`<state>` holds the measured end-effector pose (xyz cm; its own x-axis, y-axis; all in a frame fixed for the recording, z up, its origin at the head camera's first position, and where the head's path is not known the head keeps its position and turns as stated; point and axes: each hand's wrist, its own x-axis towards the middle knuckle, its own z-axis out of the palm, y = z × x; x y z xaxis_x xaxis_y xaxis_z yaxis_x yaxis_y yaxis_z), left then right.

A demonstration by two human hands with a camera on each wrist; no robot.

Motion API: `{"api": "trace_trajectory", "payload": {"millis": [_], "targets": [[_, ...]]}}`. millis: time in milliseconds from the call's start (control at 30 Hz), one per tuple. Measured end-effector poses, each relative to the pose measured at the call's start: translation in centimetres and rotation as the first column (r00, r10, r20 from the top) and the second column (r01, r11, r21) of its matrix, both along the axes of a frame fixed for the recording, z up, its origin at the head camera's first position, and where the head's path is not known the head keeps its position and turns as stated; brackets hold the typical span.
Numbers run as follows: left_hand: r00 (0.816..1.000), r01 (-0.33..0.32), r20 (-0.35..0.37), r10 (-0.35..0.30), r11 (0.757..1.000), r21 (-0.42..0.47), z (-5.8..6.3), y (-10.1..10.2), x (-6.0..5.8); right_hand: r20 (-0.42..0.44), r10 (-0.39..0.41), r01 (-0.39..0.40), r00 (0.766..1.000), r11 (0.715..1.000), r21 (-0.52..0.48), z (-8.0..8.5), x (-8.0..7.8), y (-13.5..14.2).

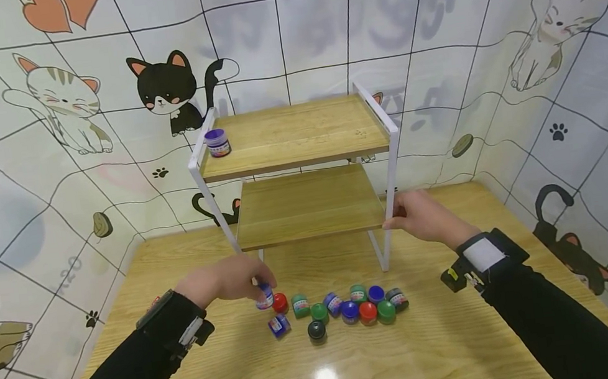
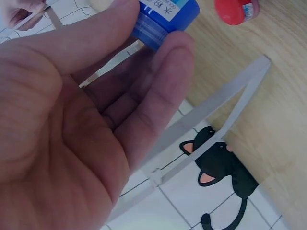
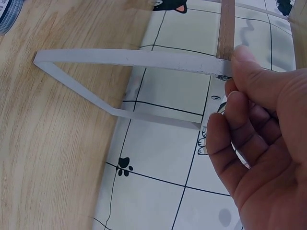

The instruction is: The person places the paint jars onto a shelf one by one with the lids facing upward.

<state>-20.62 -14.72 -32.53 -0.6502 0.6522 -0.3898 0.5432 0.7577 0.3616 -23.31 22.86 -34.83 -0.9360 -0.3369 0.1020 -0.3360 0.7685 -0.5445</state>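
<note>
My left hand (image 1: pixel 230 280) pinches a small blue paint jar (image 2: pixel 165 18) between thumb and fingers, low over the table at the left end of a group of jars. Close by it are a red-lidded jar (image 1: pixel 280 303) and a blue jar lying tipped (image 1: pixel 279 326). At the lower board's right end, my right hand (image 1: pixel 421 217) grips the white frame (image 3: pixel 144 58) of a two-tier wooden shelf (image 1: pixel 306 205) with thumb and fingers. A purple-lidded jar (image 1: pixel 217 143) stands on the upper board's left end.
Several more paint jars with green, blue, red and black lids, such as a black one (image 1: pixel 317 330), are spread before the shelf, some upright, some lying. Cat-printed sheeting (image 1: pixel 287 41) surrounds the wooden table (image 1: pixel 412 352) at the back and sides.
</note>
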Motion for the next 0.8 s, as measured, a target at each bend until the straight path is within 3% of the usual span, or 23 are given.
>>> {"api": "trace_trajectory", "payload": {"millis": [567,800], "targets": [[0.996,0.078,-0.047,-0.080,0.995,-0.054,3.4,3.1,-0.1,-0.016,0.010,-0.010,1.000,1.000,0.001,-0.2,0.0,0.0],[0.991,0.117,-0.053,-0.121,0.990,-0.074,5.6,4.8,0.1,-0.018,0.018,-0.018,1.000,1.000,0.001,-0.1,0.0,0.2]]}}
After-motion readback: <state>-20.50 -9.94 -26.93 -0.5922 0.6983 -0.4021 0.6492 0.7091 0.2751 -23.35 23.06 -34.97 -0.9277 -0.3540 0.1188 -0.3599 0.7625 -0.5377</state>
